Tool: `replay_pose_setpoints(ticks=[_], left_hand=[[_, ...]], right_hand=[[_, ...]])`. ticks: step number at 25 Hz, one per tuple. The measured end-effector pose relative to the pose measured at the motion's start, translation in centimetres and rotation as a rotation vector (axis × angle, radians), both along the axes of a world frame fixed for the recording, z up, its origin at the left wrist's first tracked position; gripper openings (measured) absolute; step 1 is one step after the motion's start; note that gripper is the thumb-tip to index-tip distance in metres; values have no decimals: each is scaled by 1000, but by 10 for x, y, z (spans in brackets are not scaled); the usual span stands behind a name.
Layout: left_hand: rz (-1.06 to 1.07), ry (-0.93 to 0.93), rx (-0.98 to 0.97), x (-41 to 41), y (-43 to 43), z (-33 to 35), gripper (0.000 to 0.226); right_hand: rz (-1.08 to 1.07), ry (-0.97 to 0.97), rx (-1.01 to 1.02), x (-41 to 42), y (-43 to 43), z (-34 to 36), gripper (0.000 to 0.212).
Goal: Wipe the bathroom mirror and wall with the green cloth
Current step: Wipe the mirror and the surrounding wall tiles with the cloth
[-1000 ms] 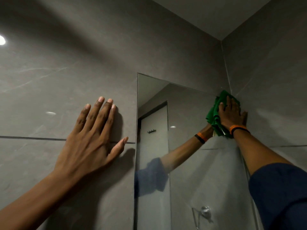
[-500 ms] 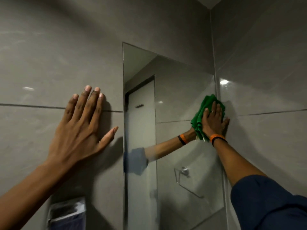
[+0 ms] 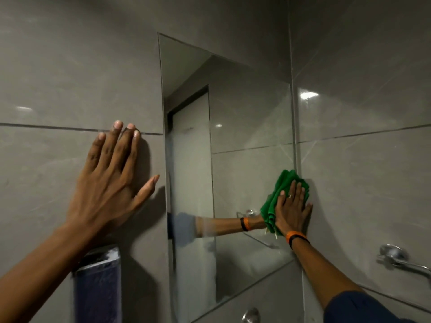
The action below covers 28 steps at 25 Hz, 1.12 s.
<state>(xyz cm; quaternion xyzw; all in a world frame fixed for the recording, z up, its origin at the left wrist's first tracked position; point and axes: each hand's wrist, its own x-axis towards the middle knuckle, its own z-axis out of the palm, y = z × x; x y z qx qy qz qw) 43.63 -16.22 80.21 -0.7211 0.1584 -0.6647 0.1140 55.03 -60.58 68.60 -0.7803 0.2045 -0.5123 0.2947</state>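
A tall frameless mirror (image 3: 233, 136) is fixed to the grey tiled wall (image 3: 70, 78). My right hand (image 3: 292, 209) presses a bunched green cloth (image 3: 283, 185) flat against the mirror's right edge, where it meets the side wall (image 3: 361, 159). The hand covers the cloth's lower part. My left hand (image 3: 109, 180) lies flat on the wall tile left of the mirror, fingers spread, holding nothing. The mirror reflects my right forearm and the cloth.
A chrome towel holder (image 3: 396, 257) sticks out of the side wall at lower right. A dark towel on a white holder (image 3: 98, 283) hangs under my left forearm. A chrome knob (image 3: 250, 315) sits below the mirror.
My right hand has slid the green cloth down the mirror's right edge from near the top corner to about mid-height. The view has tilted down. My left hand stays on the wall.
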Motion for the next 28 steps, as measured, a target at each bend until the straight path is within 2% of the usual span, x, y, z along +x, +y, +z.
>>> replay_pose_setpoints(ticks=[8,16,21,25,28], left_hand=[[4,2,-9,1,-1,-3,92],[-5,3,-33,-2,-3,-4,91],[-8,-3,-28,1,-3,-5,88],[-13,-17,-30,2,-2,-5,86],[-16,-24,-33,2,-3,-5,87]], right_hand=[[-3,103,83,-20,14,-83,61],[64,100,173,-40,32,-106,75],[72,150,261,-48,40,-108,60],[41,187,266,-50,48,-109,59],[42,171,228,-46,58,-123,73]])
